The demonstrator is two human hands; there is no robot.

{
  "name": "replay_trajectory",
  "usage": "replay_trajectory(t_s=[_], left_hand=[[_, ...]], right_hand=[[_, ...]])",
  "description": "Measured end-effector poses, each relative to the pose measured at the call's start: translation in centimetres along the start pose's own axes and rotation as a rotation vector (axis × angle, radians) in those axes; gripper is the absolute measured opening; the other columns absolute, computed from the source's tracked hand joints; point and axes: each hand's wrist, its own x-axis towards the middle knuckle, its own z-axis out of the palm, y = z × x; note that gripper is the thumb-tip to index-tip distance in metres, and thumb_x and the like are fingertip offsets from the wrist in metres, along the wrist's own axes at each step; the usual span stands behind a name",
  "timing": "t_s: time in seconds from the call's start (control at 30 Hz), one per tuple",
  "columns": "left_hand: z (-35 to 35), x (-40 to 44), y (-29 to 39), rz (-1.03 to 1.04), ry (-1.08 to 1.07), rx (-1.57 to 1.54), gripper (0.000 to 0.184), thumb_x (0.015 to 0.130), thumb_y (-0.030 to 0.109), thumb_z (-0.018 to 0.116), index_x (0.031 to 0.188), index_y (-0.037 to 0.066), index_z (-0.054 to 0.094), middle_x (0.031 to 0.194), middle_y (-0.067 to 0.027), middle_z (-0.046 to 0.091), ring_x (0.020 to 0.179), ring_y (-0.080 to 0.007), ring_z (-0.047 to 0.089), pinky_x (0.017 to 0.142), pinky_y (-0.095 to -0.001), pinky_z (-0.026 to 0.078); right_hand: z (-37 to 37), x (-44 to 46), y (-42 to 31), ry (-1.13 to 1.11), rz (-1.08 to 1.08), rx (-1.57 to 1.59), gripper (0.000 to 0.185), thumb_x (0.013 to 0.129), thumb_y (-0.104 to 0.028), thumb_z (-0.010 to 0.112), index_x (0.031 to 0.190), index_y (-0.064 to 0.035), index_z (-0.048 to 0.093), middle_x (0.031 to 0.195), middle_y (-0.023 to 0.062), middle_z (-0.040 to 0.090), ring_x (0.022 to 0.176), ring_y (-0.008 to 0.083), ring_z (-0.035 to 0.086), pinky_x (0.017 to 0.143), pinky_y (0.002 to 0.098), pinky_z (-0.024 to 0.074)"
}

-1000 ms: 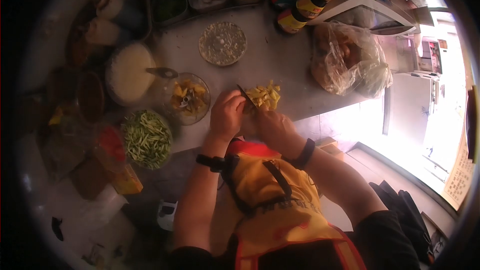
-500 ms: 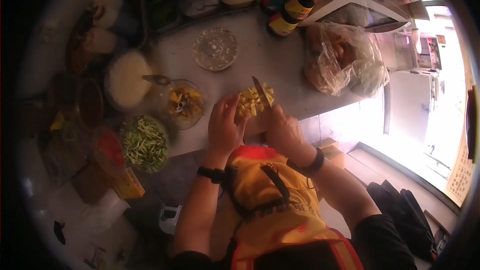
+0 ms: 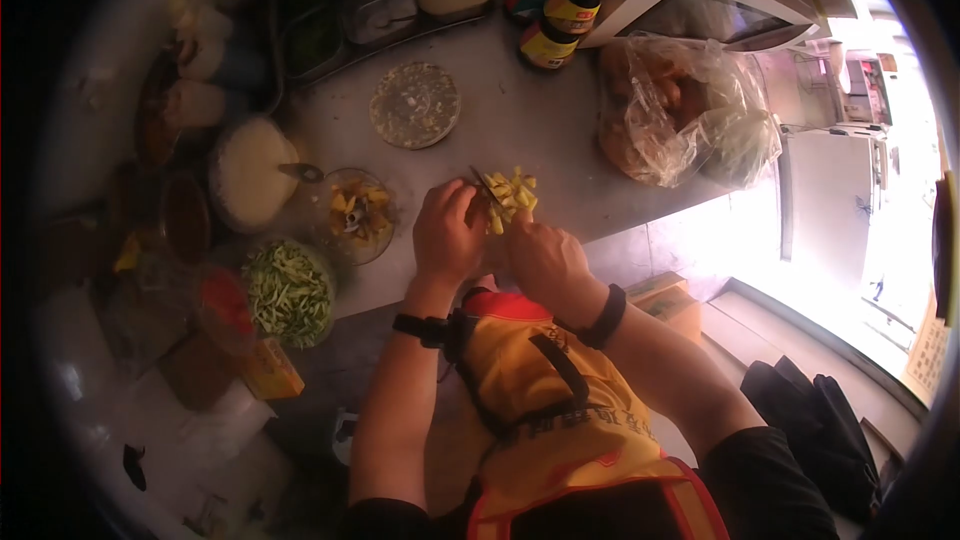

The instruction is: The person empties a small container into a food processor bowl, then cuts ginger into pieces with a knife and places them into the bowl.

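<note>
My right hand (image 3: 552, 262) is closed around the handle of a knife (image 3: 487, 185), its blade pointing away from me and to the left. The blade lies along the left side of a small pile of chopped yellow chunks (image 3: 516, 190), whose kind I cannot make out. Just left of the blade is my left hand (image 3: 446, 240), its fingers bent and the thumb apart from them, with nothing visible between. A glass bowl (image 3: 388, 242) holding yellow pieces stands to the left of that hand. Whatever lies under the chunks is mostly hidden by my hands.
Shredded green vegetable (image 3: 288, 295) and a white-filled bowl (image 3: 255, 175) stand at left. A round glass dish (image 3: 415, 105) lies farther back on the counter (image 3: 500, 110). Bottles (image 3: 560, 25), a plastic bag of brown items (image 3: 670, 110) and a metal tray (image 3: 385, 18) line the back.
The knife has moved left across the pile, from its right side to its left, beside my left fingers. My right hand has shifted slightly left with it. The camera view has shifted slightly.
</note>
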Motion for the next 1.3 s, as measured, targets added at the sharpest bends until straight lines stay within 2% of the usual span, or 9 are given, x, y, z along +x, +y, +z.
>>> replay_trajectory(t_s=[0.13, 0.23, 0.4, 0.7, 0.83, 0.93, 1.07, 1.17, 1.3], left_hand=[[-0.2, 0.2, -0.3, 0.029, -0.007, -0.035, 0.017, 0.083, 0.009, 0.071, 0.098, 0.002, 0.068, 0.110, -0.0126, 0.069, 0.102, -0.0335, 0.064, 0.087, -0.0422, 0.053], [0.0, 0.3, -0.9, 0.071, -0.012, -0.074, 0.016, 0.082, 0.008, 0.072, 0.097, 0.002, 0.069, 0.109, -0.0139, 0.070, 0.100, -0.0344, 0.065, 0.086, -0.0423, 0.054], [0.1, 0.2, -1.3, 0.095, -0.025, -0.066, 0.014, 0.083, 0.005, 0.071, 0.096, 0.002, 0.070, 0.108, -0.0154, 0.070, 0.099, -0.0352, 0.064, 0.085, -0.0426, 0.053], [-0.9, -3.6, 0.2, 0.010, 0.095, 0.112, 0.032, 0.090, 0.011, 0.068, 0.121, 0.005, 0.065, 0.125, -0.0124, 0.064, 0.108, -0.0363, 0.060, 0.095, -0.0482, 0.047], [1.0, -2.9, 2.8, 0.006, 0.094, 0.077, 0.053, 0.090, 0.021, 0.070, 0.138, 0.004, 0.054, 0.144, -0.0273, 0.046, 0.131, -0.0452, 0.044, 0.109, -0.0516, 0.036], [2.6, -1.1, 5.5, -0.019, 0.109, 0.255, 0.056, 0.089, 0.022, 0.072, 0.139, 0.005, 0.054, 0.143, -0.0288, 0.046, 0.130, -0.0457, 0.045, 0.108, -0.0522, 0.036], [6.3, 0.0, 4.0, 0.006, 0.181, 0.064, 0.047, 0.087, 0.022, 0.073, 0.132, 0.011, 0.063, 0.138, -0.0218, 0.052, 0.127, -0.0440, 0.047, 0.107, -0.0551, 0.037], [6.9, -0.5, 3.1, -0.058, 0.292, -0.047, 0.033, 0.088, 0.012, 0.071, 0.121, 0.009, 0.068, 0.131, -0.0167, 0.058, 0.121, -0.0393, 0.052, 0.104, -0.0488, 0.041], [6.3, -0.8, 3.7, -0.103, 0.380, -0.197, 0.023, 0.090, 0.004, 0.068, 0.113, 0.007, 0.068, 0.124, -0.0125, 0.061, 0.118, -0.0348, 0.054, 0.103, -0.0464, 0.042]], right_hand=[[0.7, 0.3, 0.2, -0.003, 0.036, 0.002, 0.028, 0.080, -0.008, 0.070, 0.103, 0.0048, 0.062, 0.098, 0.0188, 0.067, 0.088, 0.0329, 0.074, 0.074, 0.0400, 0.0598], [1.9, 0.8, 0.7, 0.135, -0.173, -0.089, 0.025, 0.083, -0.005, 0.062, 0.103, 0.0047, 0.051, 0.082, 0.0222, 0.070, 0.081, 0.0375, 0.073, 0.069, 0.0428, 0.0588], [2.7, 1.6, -0.3, 0.005, 0.128, 0.051, 0.034, 0.083, -0.010, 0.070, 0.110, 0.0029, 0.052, 0.090, 0.0197, 0.071, 0.090, 0.0333, 0.074, 0.074, 0.0398, 0.0600], [0.5, -2.7, 3.7, 0.134, 0.040, 0.331, 0.032, 0.089, -0.014, 0.063, 0.115, -0.0013, 0.050, 0.095, 0.0208, 0.061, 0.087, 0.0457, 0.066, 0.073, 0.0535, 0.0535], [3.6, -3.2, 7.9, 0.266, -0.008, 0.394, 0.030, 0.087, -0.011, 0.059, 0.115, -0.0004, 0.052, 0.101, 0.0273, 0.055, 0.092, 0.0488, 0.064, 0.076, 0.0569, 0.0492], [6.7, -2.6, 8.5, 0.174, 0.038, 0.444, 0.042, 0.090, -0.011, 0.058, 0.127, 0.0034, 0.046, 0.097, 0.0241, 0.055, 0.089, 0.0466, 0.063, 0.072, 0.0548, 0.0514], [5.4, -1.3, 5.9, 0.080, -0.081, 0.526, 0.038, 0.089, -0.009, 0.058, 0.122, 0.0066, 0.048, 0.100, 0.0250, 0.056, 0.091, 0.0467, 0.063, 0.076, 0.0538, 0.0519], [6.4, -0.4, 5.6, 0.079, -0.254, 0.388, 0.024, 0.090, -0.008, 0.056, 0.110, 0.0053, 0.052, 0.103, 0.0264, 0.056, 0.092, 0.0473, 0.063, 0.077, 0.0523, 0.0522], [5.3, -0.8, 5.3, 0.001, -0.245, 0.584, 0.018, 0.092, -0.012, 0.055, 0.105, 0.0002, 0.053, 0.102, 0.0270, 0.057, 0.093, 0.0474, 0.063, 0.078, 0.0545, 0.0499]])
